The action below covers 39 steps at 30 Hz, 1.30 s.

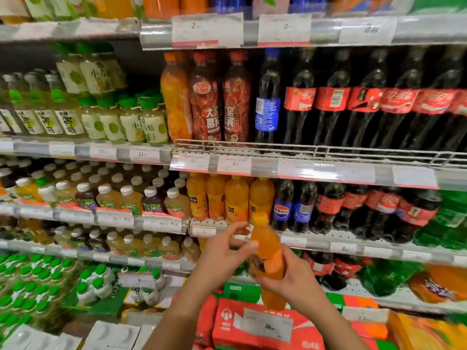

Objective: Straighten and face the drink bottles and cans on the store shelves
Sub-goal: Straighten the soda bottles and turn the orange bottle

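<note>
small orange plastic soda bottle with an orange cap (268, 258) is off the shelf, upright in front of the row of orange drink bottles (228, 198). right hand (290, 279) wraps its fingers round the lower body, carrying the weight. left hand (222, 256) has loosely spread fingers, thumb touching the bottle's shoulder, apparently to turn the dark label outward. judgement: bottle is being faced before going back into the row near the white shelf edge (316, 242).
</note>
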Tool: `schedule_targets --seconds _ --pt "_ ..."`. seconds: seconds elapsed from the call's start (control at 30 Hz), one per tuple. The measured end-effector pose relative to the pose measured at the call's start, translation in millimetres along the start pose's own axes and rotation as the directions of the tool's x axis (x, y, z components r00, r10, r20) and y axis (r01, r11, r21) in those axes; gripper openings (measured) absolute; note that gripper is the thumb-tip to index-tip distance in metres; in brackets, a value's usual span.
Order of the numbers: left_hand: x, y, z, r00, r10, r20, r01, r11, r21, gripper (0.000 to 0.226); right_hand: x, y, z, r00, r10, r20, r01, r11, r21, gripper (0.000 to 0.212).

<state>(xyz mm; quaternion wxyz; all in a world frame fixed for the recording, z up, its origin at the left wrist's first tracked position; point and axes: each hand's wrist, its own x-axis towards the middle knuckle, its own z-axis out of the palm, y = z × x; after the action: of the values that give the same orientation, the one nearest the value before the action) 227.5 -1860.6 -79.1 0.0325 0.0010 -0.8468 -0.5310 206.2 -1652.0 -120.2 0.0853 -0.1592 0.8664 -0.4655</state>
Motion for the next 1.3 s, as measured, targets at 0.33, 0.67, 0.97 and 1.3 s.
schedule_targets --seconds 0.33,0.67,0.97,1.3 --pt "123 -16 -58 0.886 -0.135 -0.444 0.241 0.951 0.191 0.025 -33 35 -42 0.979 0.106 -0.177 -0.093 0.993 0.079 0.056" --pt "186 -14 -54 0.848 -0.442 -0.293 0.530 0.713 0.459 0.031 -58 51 -57 0.950 0.185 -0.251 -0.157 0.979 0.128 0.072" --pt "197 -13 -62 0.856 -0.436 -0.279 0.502 0.568 0.653 0.037 -69 52 -68 0.946 0.208 -0.248 -0.174 0.973 0.150 0.074" --pt "177 -24 -63 0.922 -0.054 -0.383 0.295 0.738 0.607 0.034 -58 41 -57 0.957 0.170 -0.234 -0.140 0.981 0.138 0.068"
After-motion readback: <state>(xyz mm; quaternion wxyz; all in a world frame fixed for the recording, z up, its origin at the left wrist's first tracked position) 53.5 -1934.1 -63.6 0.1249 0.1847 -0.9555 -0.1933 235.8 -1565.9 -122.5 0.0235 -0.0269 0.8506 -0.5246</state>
